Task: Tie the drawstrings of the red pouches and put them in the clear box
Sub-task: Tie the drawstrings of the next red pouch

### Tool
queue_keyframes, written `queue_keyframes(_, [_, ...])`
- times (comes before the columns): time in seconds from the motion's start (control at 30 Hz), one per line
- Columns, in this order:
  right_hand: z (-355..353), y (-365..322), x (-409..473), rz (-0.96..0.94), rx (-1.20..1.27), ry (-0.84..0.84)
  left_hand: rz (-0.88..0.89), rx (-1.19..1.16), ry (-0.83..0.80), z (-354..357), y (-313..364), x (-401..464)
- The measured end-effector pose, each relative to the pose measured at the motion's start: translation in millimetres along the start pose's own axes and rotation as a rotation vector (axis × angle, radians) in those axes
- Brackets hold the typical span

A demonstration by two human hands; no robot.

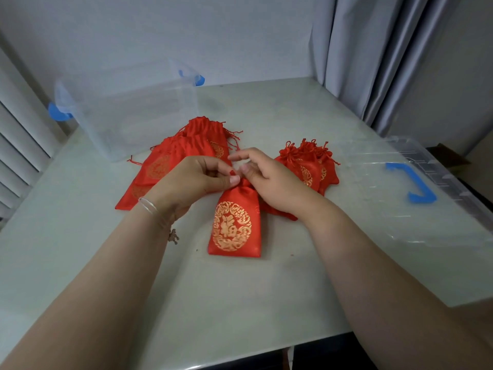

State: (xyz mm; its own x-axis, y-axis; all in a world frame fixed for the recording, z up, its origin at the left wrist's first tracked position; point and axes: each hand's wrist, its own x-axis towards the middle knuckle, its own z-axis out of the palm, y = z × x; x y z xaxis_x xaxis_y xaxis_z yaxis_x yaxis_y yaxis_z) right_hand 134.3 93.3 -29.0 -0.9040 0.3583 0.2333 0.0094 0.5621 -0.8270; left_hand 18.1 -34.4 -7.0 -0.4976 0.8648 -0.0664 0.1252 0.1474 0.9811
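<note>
Your left hand [197, 177]: curled above the middle of the table [266, 289], thumb and forefinger pinching a short red bit of drawstring [232, 172] at the neck of a pouch.
Your right hand [262, 174]: just beside the left, fingers bent over the same neck; thumb and fingertips close together at the string, though whether they truly grip it cannot be told.
Pouch in hand [234, 225]: red with a round gold emblem, lying flat at the table's middle, its gathered top under your fingers, its bottom toward the near edge.
Untied pouches [176, 161]: a loose overlapping heap of red pouches left of your hands, strings trailing, reaching back toward the box.
Tied pouches [312, 166]: a small pile right of your hands, tops bunched with knotted strings, partly hidden by your right wrist.
Clear box [128, 113]: at the far left corner of the table, open, with blue latches; nothing red shows inside.
Box lid [400, 188]: clear with a blue handle, lying flat along the right edge.
Bracelet [149, 206]: thin and silver, on your left wrist.
Curtain [373, 54]: grey, hanging beyond the far right corner.
</note>
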Motion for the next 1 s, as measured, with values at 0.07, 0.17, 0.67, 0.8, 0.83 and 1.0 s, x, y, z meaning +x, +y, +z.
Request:
queue_keyframes(0.07, [-3.5,-1.1,-1.1,0.032,-0.002,-0.059,0.062,0.04,-0.013,2.5,1.4,-2.1])
queue_keyframes(0.17, [-5.5,-0.2,0.6,0.089,-0.05,-0.083,0.091,0.064,-0.016,2.1,2.7,-3.5])
queue_keyframes(0.67, [-7.1,-9.3,-5.9,0.01,-0.207,0.086,0.04,0.051,0.318,-6.2,2.6,3.2])
queue_keyframes(0.8, [-8.3,-3.7,-5.0,-0.015,-0.273,0.132,0.09,0.098,0.274,-2.5,2.3,1.1])
queue_keyframes(0.83, [-8.6,-4.9,-5.0,-0.047,-0.209,0.213,0.104,0.104,0.253,-1.5,2.7,0.4])
queue_keyframes(1.0, [-5.4,-6.2,-0.7,0.009,-0.101,0.069,0.191,0.19,0.149,2.4,4.2,-2.8])
